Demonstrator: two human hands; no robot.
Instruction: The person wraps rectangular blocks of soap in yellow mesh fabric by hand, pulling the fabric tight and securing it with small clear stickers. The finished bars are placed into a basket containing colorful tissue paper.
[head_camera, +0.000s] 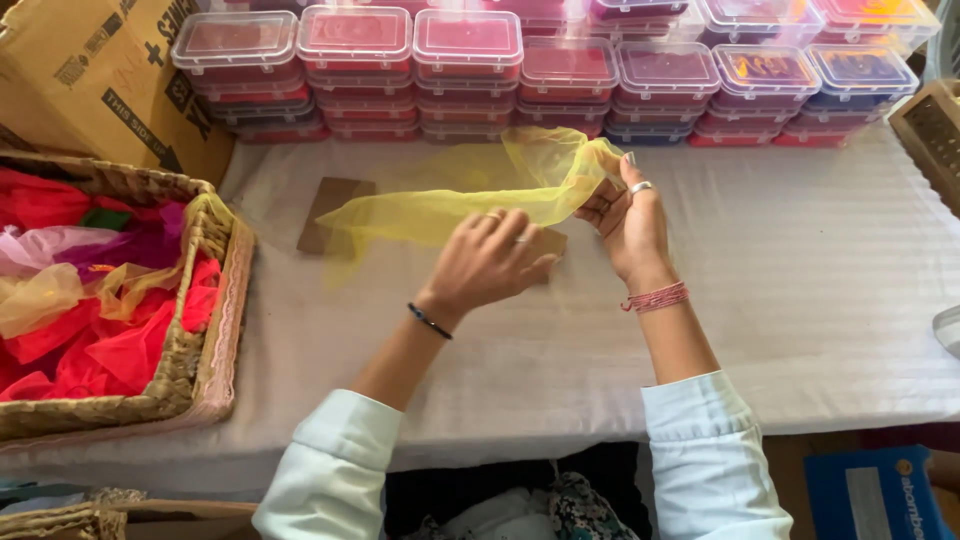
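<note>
Table (800, 300) under a white ribbed cloth, spanning the view. Stacked clear-lidded plastic boxes (560, 75) of red, purple and orange contents along the far edge; cardboard carton (90, 70) at far left. Woven basket (205, 330) with lace trim at left, heaped with red, pink and pale sheer fabrics. Brown card rectangle (325, 200) flat on the cloth, partly under the fabric.

Yellow sheer organza cloth (450, 205) stretched above the table centre, running from over the card rightward into both hands, bunched and looped at the right end. Left hand (490, 260) palm down, knuckles up, fingers curled closed, pinching the cloth's lower edge at the fingertips; ringed, black band at the wrist. Right hand (630, 225) upright on its edge, thumb up, fingers closed on the gathered end, cloth draped over the fingers (600, 210); ring on thumb, red thread bracelets at the wrist. Both forearms bare, pale sleeves pushed up near the elbows.
</note>
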